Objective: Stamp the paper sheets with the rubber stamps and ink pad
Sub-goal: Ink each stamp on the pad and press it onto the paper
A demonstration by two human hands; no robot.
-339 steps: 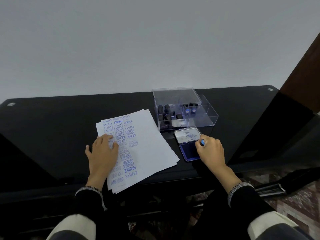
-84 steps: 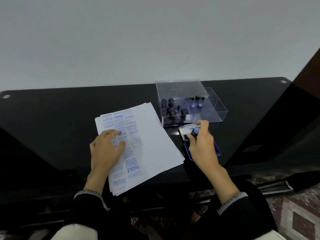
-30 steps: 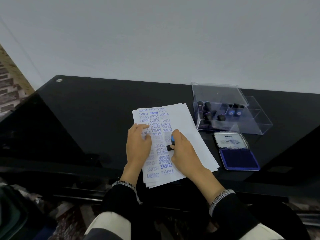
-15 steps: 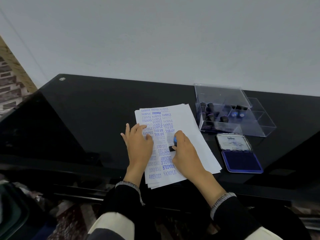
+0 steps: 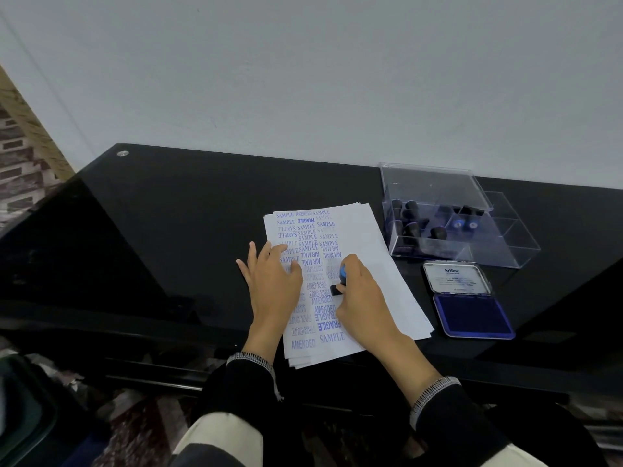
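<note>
While the right hand (image 5: 365, 298) grips the stamp (image 5: 339, 281): its black base sits on the top sheet among blue prints, blue cap just under the forefinger.
Stamp tilt: leaning a little toward the left hand; contact of its face with the paper hidden by its base.
Left hand (image 5: 273, 281): flat on the sheets (image 5: 377, 264), fingers straight and spread, pressing the left half of the stack.
Sheets: small fanned stack on the black tabletop (image 5: 168, 230), near edge overhanging the front; left column filled with SAMPLE, AIR MAIL, FAX OUT, AMENDED, FRAGILE prints, right part blank.
Ink pad (image 5: 472, 315): right of the sheets, apart from them, lid (image 5: 456, 279) folded back, blue pad exposed.
Box (image 5: 499, 254): clear, behind the ink pad, its clear cover (image 5: 431, 187) lying over the left part; dark stamps in the left compartment, two blue-capped ones in the middle one, right compartments hard to read.
Sleeves: black with pale patterned cuffs.
Wall: plain white behind the tabletop.
</note>
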